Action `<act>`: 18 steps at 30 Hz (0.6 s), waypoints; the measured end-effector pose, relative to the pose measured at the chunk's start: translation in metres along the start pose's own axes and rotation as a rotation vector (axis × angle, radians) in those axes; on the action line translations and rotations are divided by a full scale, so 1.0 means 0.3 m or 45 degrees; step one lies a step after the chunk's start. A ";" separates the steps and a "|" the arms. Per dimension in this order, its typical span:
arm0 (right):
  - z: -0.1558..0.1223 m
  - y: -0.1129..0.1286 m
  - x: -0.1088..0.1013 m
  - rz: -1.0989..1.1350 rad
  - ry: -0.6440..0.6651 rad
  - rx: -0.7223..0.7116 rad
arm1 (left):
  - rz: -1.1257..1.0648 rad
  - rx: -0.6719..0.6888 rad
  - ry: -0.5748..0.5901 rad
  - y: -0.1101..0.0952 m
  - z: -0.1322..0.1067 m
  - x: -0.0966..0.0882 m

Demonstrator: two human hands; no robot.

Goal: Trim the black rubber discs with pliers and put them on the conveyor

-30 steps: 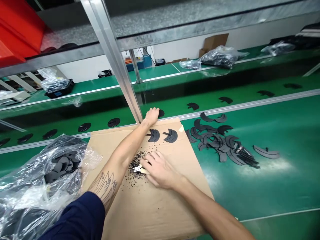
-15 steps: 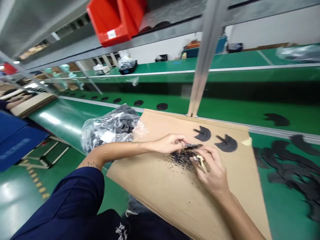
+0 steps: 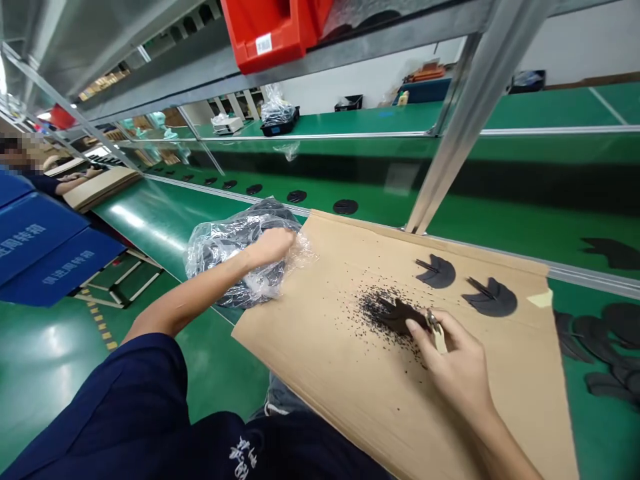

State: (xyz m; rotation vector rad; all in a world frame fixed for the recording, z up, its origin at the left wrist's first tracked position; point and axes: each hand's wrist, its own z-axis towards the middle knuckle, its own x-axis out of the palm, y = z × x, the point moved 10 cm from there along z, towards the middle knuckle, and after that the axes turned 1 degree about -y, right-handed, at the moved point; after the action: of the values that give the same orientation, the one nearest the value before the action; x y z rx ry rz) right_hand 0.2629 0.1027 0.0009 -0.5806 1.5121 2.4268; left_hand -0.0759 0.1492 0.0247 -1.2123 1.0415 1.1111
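My left hand (image 3: 273,245) reaches into a clear plastic bag (image 3: 227,247) full of black foam pieces; its fingers are curled down into the bag's mouth and hidden. My right hand (image 3: 453,360) rests on a brown cardboard sheet (image 3: 340,373) and is closed on a small pale-handled cutter (image 3: 436,331). Its fingertip presses a black foam piece (image 3: 400,313) lying amid black crumbs (image 3: 373,303). Two finished black fan-shaped stacks (image 3: 437,272) (image 3: 493,298) lie further back on the cardboard.
More black pieces (image 3: 605,347) lie on the green bench at the right. Black discs (image 3: 346,206) ride the green conveyor behind. A slanted metal post (image 3: 453,143) rises by the cardboard, red bins (image 3: 270,30) overhead. Another person (image 3: 30,175) sits far left beside blue boxes (image 3: 40,253).
My left hand has let go of the black piece and moved left into the plastic bag. My right hand now holds the piece down on the cardboard. The view swung left.
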 end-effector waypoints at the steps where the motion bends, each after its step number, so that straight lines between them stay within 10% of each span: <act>1: 0.001 -0.011 -0.004 -0.006 -0.013 0.025 | 0.059 -0.070 0.011 0.064 0.025 0.000; 5: 0.001 -0.020 0.006 0.007 0.000 0.040 | 0.184 -0.234 0.037 0.191 0.067 0.018; 12: -0.006 -0.027 0.012 0.091 0.011 0.116 | 0.032 -0.187 -0.082 0.208 -0.030 -0.081; 18: -0.005 -0.043 0.013 0.169 0.022 0.218 | -1.576 -0.296 -0.234 0.101 -0.174 -0.015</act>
State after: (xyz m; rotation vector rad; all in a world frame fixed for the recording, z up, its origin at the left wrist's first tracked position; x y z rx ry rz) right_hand 0.2648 0.1069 -0.0118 -0.4818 1.7966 2.3589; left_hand -0.1071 0.0976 0.0202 -1.5333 -0.0924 0.3255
